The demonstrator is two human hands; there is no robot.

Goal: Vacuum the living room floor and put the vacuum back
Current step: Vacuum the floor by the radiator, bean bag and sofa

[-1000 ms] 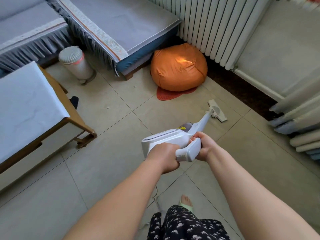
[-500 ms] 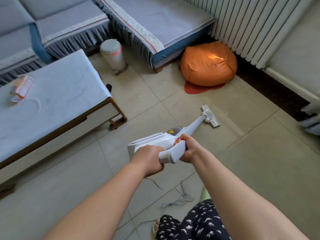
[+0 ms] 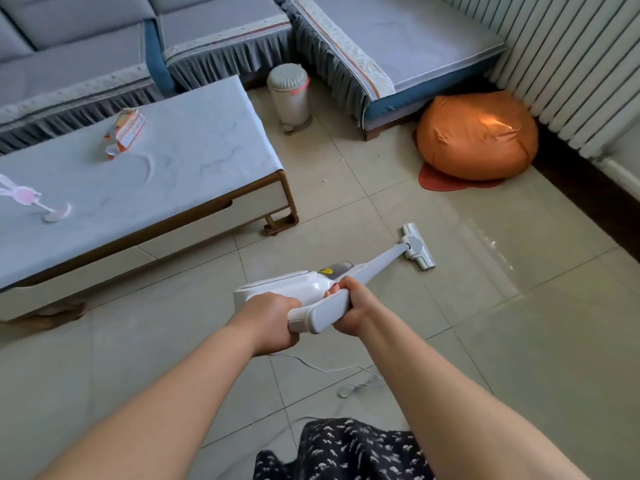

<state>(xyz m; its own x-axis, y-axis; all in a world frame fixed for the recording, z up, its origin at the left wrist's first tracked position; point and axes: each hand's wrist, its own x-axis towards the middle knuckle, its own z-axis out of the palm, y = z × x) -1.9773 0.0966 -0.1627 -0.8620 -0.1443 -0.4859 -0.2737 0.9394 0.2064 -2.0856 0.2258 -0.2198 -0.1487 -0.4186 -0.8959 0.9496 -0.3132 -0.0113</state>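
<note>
Vacuuming step in hand. Left hand [image 3: 268, 322] and right hand [image 3: 353, 308] both clamp the vacuum [image 3: 304, 294] handle; its floor head [image 3: 417, 245] rests on tile ahead-right of them. Next stroke calls for avoiding the cord [image 3: 346, 370] trailing below.

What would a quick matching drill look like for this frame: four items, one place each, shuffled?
Column A
1. white stick vacuum's floor head
2. round orange beanbag cushion
3. small white lidded bin
4. orange snack packet

Column B
a. on the grey-topped coffee table
b. on bare tile, right of the table's corner leg
c. by the white ribbed radiator, on a red mat
d. in the gap where the two grey sofa sections meet

Pairs: 1-b, 2-c, 3-d, 4-a
</note>
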